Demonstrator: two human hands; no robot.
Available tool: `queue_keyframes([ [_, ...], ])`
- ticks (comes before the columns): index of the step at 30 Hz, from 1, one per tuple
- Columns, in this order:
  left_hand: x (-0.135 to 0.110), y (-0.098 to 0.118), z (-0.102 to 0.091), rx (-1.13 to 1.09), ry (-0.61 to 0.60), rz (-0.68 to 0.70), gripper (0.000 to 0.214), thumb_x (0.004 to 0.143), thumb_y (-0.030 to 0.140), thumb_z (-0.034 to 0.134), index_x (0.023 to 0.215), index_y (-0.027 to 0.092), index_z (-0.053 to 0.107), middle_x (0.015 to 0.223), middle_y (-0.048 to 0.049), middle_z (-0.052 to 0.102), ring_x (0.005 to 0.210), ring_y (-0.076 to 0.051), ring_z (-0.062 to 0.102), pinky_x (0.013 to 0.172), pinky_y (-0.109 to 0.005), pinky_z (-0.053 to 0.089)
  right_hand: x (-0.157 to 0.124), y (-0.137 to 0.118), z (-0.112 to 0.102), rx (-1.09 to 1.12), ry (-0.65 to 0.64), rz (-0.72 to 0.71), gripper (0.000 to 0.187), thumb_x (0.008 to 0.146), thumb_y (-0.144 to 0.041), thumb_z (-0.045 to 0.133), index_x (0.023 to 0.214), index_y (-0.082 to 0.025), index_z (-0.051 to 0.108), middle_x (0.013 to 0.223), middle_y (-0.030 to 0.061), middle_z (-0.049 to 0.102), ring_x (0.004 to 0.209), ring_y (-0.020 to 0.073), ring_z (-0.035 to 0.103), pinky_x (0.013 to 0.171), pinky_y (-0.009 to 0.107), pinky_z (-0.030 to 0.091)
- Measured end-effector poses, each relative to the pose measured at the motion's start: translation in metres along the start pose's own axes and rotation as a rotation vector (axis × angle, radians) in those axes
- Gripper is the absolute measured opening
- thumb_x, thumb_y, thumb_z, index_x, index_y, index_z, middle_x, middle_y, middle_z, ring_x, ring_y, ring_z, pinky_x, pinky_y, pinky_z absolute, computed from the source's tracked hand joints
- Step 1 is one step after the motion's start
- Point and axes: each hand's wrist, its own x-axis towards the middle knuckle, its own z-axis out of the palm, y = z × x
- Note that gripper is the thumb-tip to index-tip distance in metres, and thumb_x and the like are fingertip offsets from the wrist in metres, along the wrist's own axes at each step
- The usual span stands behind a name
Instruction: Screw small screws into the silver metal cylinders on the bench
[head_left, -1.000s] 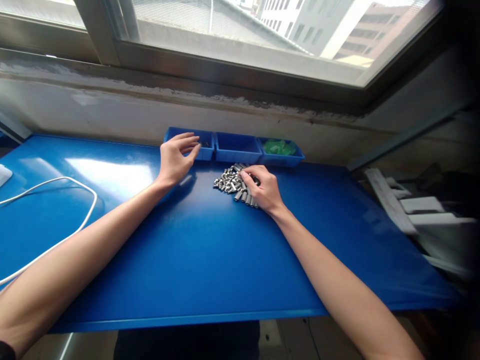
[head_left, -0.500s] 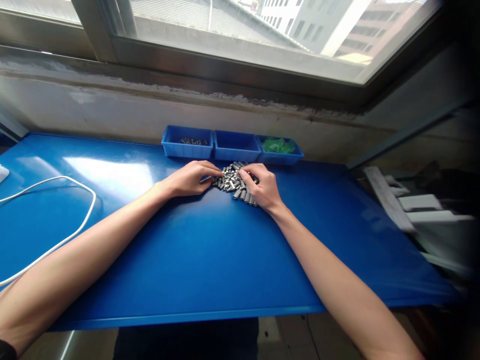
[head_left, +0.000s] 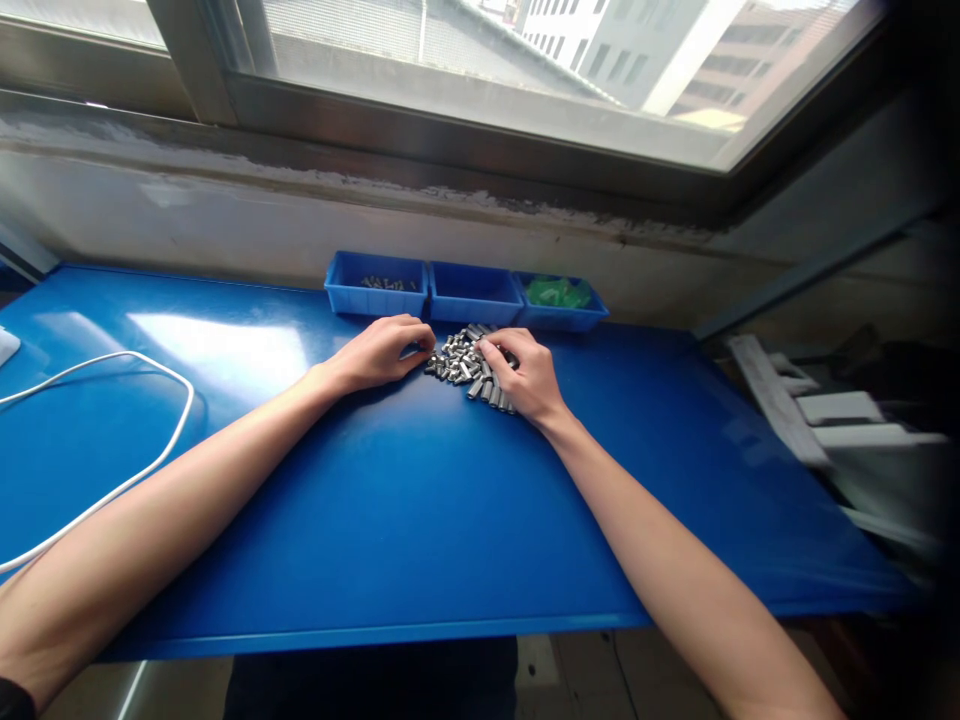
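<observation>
A pile of several small grey metal cylinders [head_left: 461,360] lies on the blue table [head_left: 420,500], just in front of three blue bins. My left hand [head_left: 382,352] rests at the pile's left edge, its fingers curled in a pinch on something I cannot make out. On the pile's right side lies my right hand [head_left: 525,375], fingers bent and pressed onto the cylinders. The left bin [head_left: 375,285] holds a few metal pieces, the middle bin [head_left: 474,293] looks bare inside, and the right bin [head_left: 561,303] holds green parts.
A white cable [head_left: 112,440] loops over the table's left part. The wall and a window sill [head_left: 450,200] stand right behind the bins. Grey metal brackets [head_left: 825,420] lie off the table's right edge.
My left hand came back from the left bin to the pile's left edge, then curled its fingers. My right hand stayed on the pile.
</observation>
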Motion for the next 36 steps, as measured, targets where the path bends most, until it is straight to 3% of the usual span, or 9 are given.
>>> queue_keyframes([
  [5,0.000,-0.002,0.002,-0.040,0.059,-0.013,0.023,0.095,0.024,0.056,0.111,0.018,0.072,0.102,-0.0081,0.070,0.090,-0.019,0.067,0.083,-0.030,0.052,0.000,-0.001,0.000,0.003,0.003,-0.004,0.023,0.096,-0.040,0.060,0.086,-0.025,0.074,0.092,0.0054,0.077,0.098,0.0261,0.066,0.092,0.044,0.052],
  [12,0.004,0.001,0.005,-0.117,0.161,-0.062,0.026,0.098,0.032,0.057,0.101,0.016,0.077,0.096,-0.0094,0.074,0.082,-0.018,0.070,0.078,-0.029,0.055,0.000,-0.001,0.000,0.012,0.000,-0.006,0.022,0.096,-0.038,0.060,0.085,-0.024,0.074,0.091,0.0056,0.077,0.098,0.0263,0.066,0.092,0.044,0.052],
  [15,0.005,-0.002,0.005,-0.267,0.330,-0.203,0.029,0.093,0.040,0.066,0.099,0.015,0.078,0.096,-0.0097,0.078,0.083,-0.020,0.073,0.079,-0.030,0.059,0.000,-0.001,0.000,0.011,0.002,-0.001,0.022,0.096,-0.038,0.060,0.085,-0.025,0.074,0.092,0.0053,0.077,0.098,0.0263,0.066,0.092,0.044,0.052],
  [19,0.009,-0.010,0.003,-0.468,0.588,-0.412,0.046,0.088,0.050,0.071,0.117,0.014,0.074,0.104,-0.0109,0.079,0.095,-0.024,0.076,0.090,-0.036,0.062,-0.001,-0.001,0.000,0.021,0.001,-0.005,0.022,0.096,-0.037,0.060,0.084,-0.025,0.073,0.091,0.0050,0.077,0.098,0.0258,0.066,0.091,0.043,0.052],
  [23,0.013,-0.010,0.001,-0.593,0.651,-0.452,0.057,0.088,0.051,0.071,0.131,0.013,0.066,0.109,-0.0118,0.078,0.100,-0.024,0.076,0.095,-0.039,0.062,-0.001,-0.001,0.000,0.022,0.003,-0.012,0.020,0.096,-0.035,0.061,0.084,-0.024,0.074,0.091,0.0053,0.077,0.097,0.0258,0.066,0.091,0.042,0.051],
  [28,0.012,0.001,0.000,-0.567,0.569,-0.385,0.039,0.090,0.042,0.069,0.116,0.014,0.074,0.100,-0.0099,0.080,0.094,-0.022,0.077,0.088,-0.033,0.062,0.000,-0.001,0.000,0.023,0.000,-0.014,0.020,0.096,-0.034,0.061,0.084,-0.023,0.074,0.090,0.0054,0.077,0.097,0.0256,0.066,0.090,0.041,0.051],
  [32,0.005,0.005,-0.003,-0.348,0.328,-0.204,0.023,0.086,0.025,0.065,0.102,0.015,0.080,0.104,-0.0094,0.080,0.097,-0.023,0.076,0.091,-0.032,0.060,0.000,0.000,0.000,0.017,-0.002,-0.014,0.020,0.096,-0.035,0.061,0.084,-0.024,0.074,0.090,0.0052,0.077,0.097,0.0261,0.066,0.090,0.041,0.050],
  [36,0.001,0.004,-0.002,-0.235,0.085,0.031,0.037,0.078,0.011,0.061,0.108,0.018,0.080,0.115,-0.0086,0.078,0.106,-0.023,0.074,0.098,-0.033,0.057,0.000,-0.001,0.000,0.019,-0.001,-0.015,0.019,0.096,-0.034,0.062,0.085,-0.024,0.074,0.091,0.0053,0.077,0.097,0.0259,0.066,0.091,0.041,0.051],
])
